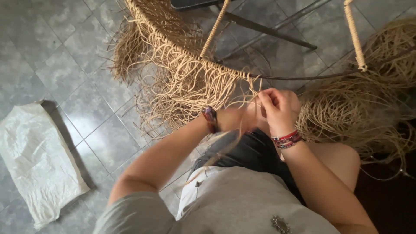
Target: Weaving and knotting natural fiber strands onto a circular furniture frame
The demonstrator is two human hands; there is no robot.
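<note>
Both hands, left [236,119] and right [279,108], pinch cord [253,84] at the frame [303,78]; loose cord [355,112] crowds right, a sack [34,160] lies left.

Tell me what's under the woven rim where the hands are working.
Loose tan fibre strands hang from the woven rim over grey floor tiles. The left hand and right hand cover the strand ends they pinch.
</note>
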